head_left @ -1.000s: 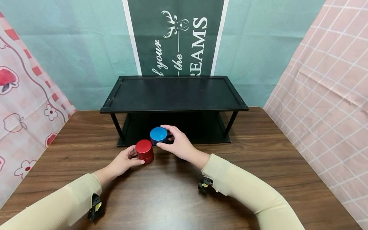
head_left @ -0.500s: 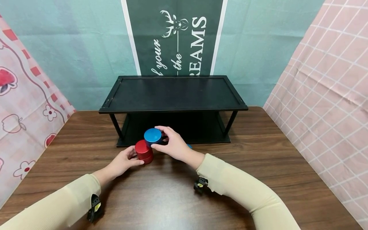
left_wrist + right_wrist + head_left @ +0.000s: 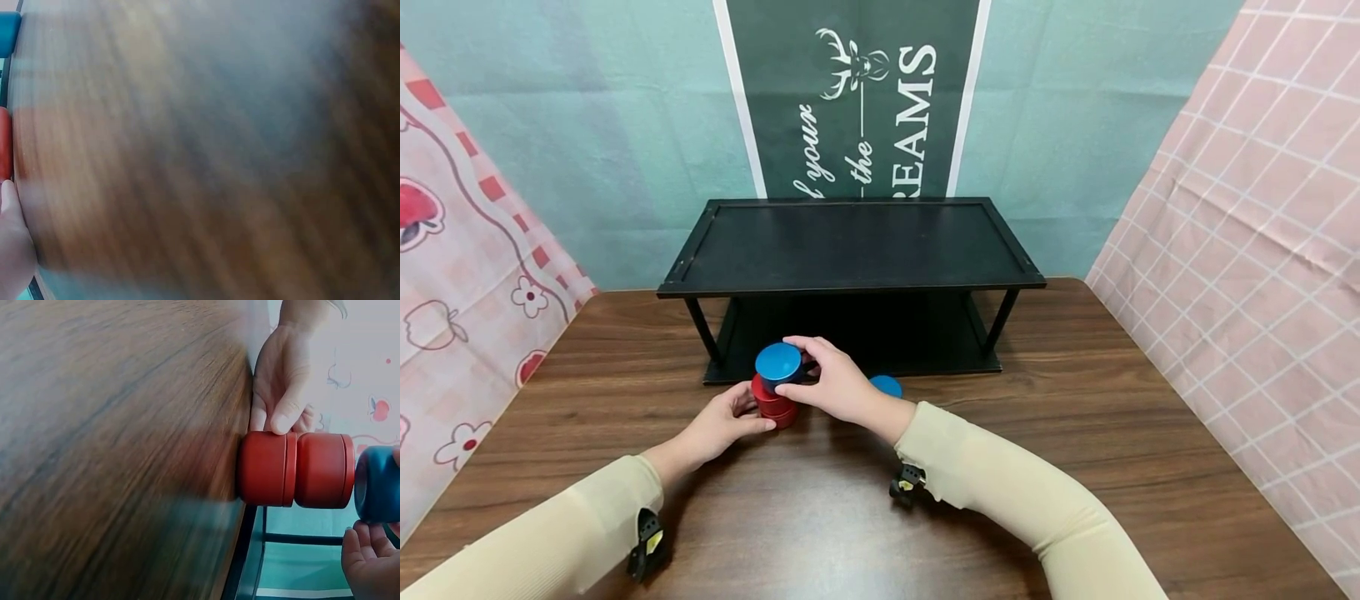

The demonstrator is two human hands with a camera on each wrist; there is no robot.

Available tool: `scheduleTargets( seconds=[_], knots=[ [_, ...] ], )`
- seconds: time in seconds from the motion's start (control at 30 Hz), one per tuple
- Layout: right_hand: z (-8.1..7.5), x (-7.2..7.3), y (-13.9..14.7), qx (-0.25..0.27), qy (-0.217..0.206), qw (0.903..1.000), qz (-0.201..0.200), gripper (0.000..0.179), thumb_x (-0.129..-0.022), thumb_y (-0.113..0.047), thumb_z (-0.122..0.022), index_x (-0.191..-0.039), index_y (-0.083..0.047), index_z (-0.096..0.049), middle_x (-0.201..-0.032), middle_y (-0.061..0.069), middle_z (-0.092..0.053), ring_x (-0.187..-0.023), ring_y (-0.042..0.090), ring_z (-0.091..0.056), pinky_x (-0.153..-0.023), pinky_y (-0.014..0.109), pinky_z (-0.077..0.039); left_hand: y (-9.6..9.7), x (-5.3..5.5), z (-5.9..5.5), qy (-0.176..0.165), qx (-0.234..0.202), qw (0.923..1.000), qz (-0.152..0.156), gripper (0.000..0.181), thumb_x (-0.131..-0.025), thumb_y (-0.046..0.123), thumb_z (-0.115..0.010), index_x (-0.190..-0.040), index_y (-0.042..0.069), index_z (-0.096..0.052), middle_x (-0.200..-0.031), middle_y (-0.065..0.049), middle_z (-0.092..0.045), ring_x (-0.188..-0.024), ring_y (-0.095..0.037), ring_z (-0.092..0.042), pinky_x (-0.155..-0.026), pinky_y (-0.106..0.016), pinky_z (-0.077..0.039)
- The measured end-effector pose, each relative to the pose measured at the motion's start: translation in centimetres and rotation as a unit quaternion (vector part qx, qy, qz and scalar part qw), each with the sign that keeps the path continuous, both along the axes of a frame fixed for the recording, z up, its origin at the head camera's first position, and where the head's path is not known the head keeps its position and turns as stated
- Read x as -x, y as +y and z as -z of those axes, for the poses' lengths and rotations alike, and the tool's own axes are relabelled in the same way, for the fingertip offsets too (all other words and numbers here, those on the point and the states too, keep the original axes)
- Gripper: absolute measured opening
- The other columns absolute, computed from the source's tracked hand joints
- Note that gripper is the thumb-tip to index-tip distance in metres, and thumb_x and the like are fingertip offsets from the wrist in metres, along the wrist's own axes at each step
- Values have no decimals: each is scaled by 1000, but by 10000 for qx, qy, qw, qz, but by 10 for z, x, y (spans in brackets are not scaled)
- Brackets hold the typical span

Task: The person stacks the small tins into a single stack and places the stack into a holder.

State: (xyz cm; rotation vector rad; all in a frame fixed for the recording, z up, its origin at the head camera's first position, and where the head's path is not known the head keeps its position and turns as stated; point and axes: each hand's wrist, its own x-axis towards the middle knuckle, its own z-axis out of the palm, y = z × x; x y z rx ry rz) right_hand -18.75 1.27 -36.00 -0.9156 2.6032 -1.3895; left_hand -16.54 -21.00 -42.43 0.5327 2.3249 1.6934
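Two red lidded tins stand one on the other on the table, best seen in the right wrist view: the lower red tin [image 3: 265, 467] and the upper red tin [image 3: 324, 470]. My left hand [image 3: 718, 429] holds the lower one from the left, thumb on its near side. Over the stack, my right hand [image 3: 838, 385] grips a blue tin [image 3: 778, 362] between thumb and fingers. That tin's base is right at the upper red lid; whether they touch I cannot tell. Part of the upper red tin is hidden by the blue one in the head view.
Behind the hands stands a black two-level rack [image 3: 853, 246]. A second blue tin [image 3: 886, 386] sits by its front edge, partly hidden behind the right forearm. Wood-grain tabletop [image 3: 820, 517] lies in front, with patterned cloths hanging at the sides and back.
My right hand has carried the blue tin left, from beside the red stack to above it. The second blue tin has come into sight. My left hand has stayed put.
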Motion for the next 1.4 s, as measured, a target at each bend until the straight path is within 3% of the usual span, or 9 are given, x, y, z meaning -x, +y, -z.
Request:
scheduleTargets(
  seconds=[0.57,1.03,1.4],
  knots=[
    [4,3,-12,-168,25,9998,-78,63,-82,-29,-72,-136,-11,-45,-124,7,-51,-102,15,-54,-84,26,-50,0,2,1,17,-19,10000,7,60,-84,7,-68,-132,-8,-37,-126,-25,-52,-119,-36,-47,-98,-39,-41],
    [6,3,-13,-258,-40,9992,-287,69,-83,-31,-71,-141,-11,-38,-126,7,-50,-109,13,-52,-85,20,-47,-5,-2,4,101,73,9999,-53,56,-84,7,-69,-130,-7,-41,-123,-24,-54,-116,-35,-50,-96,-39,-42],
    [-1,1,9,-262,-31,9993,-257,74,-83,-26,-72,-143,-9,-34,-132,7,-49,-113,16,-51,-92,34,-46,1,-3,-2,129,115,9998,-86,55,-83,8,-70,-129,-6,-43,-122,-23,-56,-116,-34,-51,-97,-45,-40]
  ],
)
